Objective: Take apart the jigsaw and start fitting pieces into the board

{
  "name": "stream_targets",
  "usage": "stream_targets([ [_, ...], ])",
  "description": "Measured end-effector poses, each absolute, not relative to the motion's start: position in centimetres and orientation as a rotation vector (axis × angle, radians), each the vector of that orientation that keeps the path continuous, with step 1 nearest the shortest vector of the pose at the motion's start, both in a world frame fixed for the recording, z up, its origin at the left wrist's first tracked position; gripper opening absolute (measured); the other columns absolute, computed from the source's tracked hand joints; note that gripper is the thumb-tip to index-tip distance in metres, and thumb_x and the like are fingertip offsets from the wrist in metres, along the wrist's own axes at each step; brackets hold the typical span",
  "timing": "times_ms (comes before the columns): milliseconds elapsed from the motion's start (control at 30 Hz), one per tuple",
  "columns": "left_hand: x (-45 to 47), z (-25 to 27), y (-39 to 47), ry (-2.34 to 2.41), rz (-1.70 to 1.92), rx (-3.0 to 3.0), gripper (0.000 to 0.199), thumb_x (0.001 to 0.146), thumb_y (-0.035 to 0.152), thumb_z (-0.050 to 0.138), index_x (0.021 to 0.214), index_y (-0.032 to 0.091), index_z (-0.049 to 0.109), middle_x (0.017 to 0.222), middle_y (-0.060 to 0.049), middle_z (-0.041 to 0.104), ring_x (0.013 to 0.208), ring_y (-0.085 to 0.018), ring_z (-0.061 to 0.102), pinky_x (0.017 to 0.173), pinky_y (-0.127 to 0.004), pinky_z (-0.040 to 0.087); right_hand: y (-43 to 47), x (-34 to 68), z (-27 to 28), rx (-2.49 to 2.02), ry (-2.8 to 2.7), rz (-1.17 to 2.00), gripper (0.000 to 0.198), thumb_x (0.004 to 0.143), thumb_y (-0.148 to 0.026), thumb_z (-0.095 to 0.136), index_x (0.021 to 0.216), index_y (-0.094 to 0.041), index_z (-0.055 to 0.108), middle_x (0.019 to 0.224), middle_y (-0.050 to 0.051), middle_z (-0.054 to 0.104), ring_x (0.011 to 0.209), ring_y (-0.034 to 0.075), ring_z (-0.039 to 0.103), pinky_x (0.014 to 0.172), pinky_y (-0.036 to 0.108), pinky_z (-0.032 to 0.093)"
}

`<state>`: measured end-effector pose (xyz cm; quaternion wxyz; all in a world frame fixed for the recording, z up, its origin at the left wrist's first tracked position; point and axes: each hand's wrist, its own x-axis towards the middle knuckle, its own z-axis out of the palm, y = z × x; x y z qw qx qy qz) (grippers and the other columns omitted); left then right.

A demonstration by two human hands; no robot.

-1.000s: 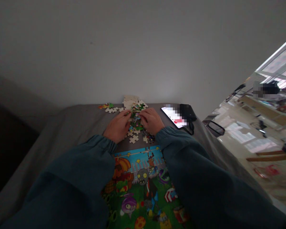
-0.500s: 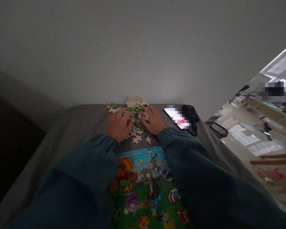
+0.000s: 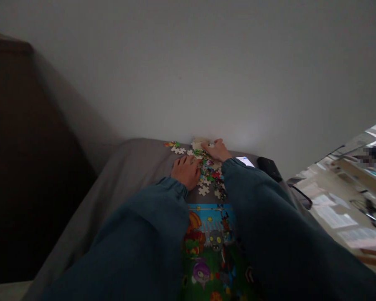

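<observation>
Pale wall backs a surface draped in grey cloth, beside a dark panel at far left. A short row of puzzle pieces, some bright and some cream, lies left of the main pile. Next comes the left hand, palm down, fingers loosely spread at the pile's edge and gripping nothing visible. The jigsaw pile mixes colourful faces with cream backs, its long axis running from the wall towards the person. Below lies a cartoon picture sheet — its blue sky edge towards the wall, characters upright to the wearer. The right hand, thumb and fingers partly parted, reaches the pale pieces by the wall; whether it grips one, I cannot tell. Further right are a lit phone and a black object.
</observation>
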<state>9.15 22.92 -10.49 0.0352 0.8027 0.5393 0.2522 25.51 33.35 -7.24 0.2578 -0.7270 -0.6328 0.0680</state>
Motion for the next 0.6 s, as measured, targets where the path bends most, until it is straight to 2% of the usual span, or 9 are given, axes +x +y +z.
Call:
stream_targets([
  [100,9.1,-10.6,22.9,1.651,0.78,2.463,0.039,0.095,0.028,0.045,0.132,0.028,0.057,0.139,-0.007,0.056,0.128,-0.027,0.047,0.106,-0.046,0.035,33.9,24.0,-7.7,-2.014,-1.656,0.176,0.091,0.069,-0.077,0.061,0.124,-0.006,0.047,0.126,0.032,0.056,0.12,0.042,0.056,0.101,0.056,0.041],
  [167,9.2,-10.6,22.9,1.646,0.788,2.465,0.037,0.095,0.029,0.044,0.13,0.028,0.058,0.137,-0.007,0.056,0.127,-0.027,0.047,0.106,-0.047,0.035,33.9,22.8,-8.0,-2.01,-1.63,0.149,0.094,0.062,-0.079,0.065,0.123,-0.01,0.047,0.128,0.03,0.057,0.122,0.043,0.054,0.101,0.056,0.041],
  [233,9.2,-10.6,22.8,1.64,0.794,2.47,0.037,0.095,0.03,0.044,0.129,0.027,0.059,0.137,-0.008,0.056,0.126,-0.028,0.048,0.105,-0.047,0.035,33.8,21.8,-8.2,-1.999,-1.636,0.118,0.093,0.058,-0.072,0.073,0.124,-0.013,0.045,0.127,0.027,0.059,0.122,0.042,0.055,0.101,0.056,0.041],
  [300,9.2,-10.5,22.8,1.633,0.787,2.474,0.036,0.095,0.03,0.044,0.128,0.025,0.06,0.137,-0.009,0.056,0.124,-0.029,0.049,0.103,-0.048,0.037,33.7,21.1,-8.3,-1.96,-1.7,0.108,0.089,0.061,-0.059,0.077,0.129,-0.014,0.043,0.126,0.024,0.061,0.118,0.039,0.058,0.099,0.053,0.043],
  [400,9.1,-10.4,22.8,1.633,0.791,2.473,0.034,0.095,0.031,0.044,0.124,0.024,0.061,0.136,-0.008,0.056,0.121,-0.03,0.05,0.102,-0.048,0.038,33.4,21.1,-8.1,-1.816,-1.855,0.145,0.075,0.07,-0.036,0.072,0.134,-0.009,0.043,0.121,0.022,0.065,0.109,0.032,0.064,0.096,0.045,0.047],
  [467,9.1,-10.4,22.8,1.634,0.804,2.47,0.033,0.096,0.031,0.043,0.122,0.025,0.063,0.135,-0.008,0.057,0.121,-0.029,0.05,0.101,-0.047,0.039,32.9,21.7,-7.7,-1.706,-1.958,0.174,0.057,0.074,-0.027,0.065,0.127,-0.009,0.055,0.116,0.018,0.069,0.106,0.028,0.065,0.096,0.041,0.047],
  [533,9.1,-10.5,22.9,1.628,0.811,2.469,0.032,0.097,0.032,0.043,0.12,0.024,0.064,0.135,-0.008,0.057,0.121,-0.028,0.05,0.102,-0.046,0.039,32.2,22.6,-7.2,-1.611,-2.053,0.198,0.036,0.078,-0.027,0.061,0.112,-0.015,0.067,0.11,0.012,0.072,0.104,0.024,0.066,0.097,0.037,0.047],
  [600,9.0,-10.5,23.0,1.621,0.816,2.467,0.031,0.097,0.031,0.044,0.119,0.024,0.064,0.134,-0.008,0.057,0.121,-0.028,0.05,0.102,-0.045,0.039,31.4,23.5,-6.5,-1.493,-2.136,0.242,0.025,0.082,-0.031,0.059,0.1,-0.019,0.072,0.103,0.007,0.075,0.1,0.021,0.067,0.095,0.034,0.048],
])
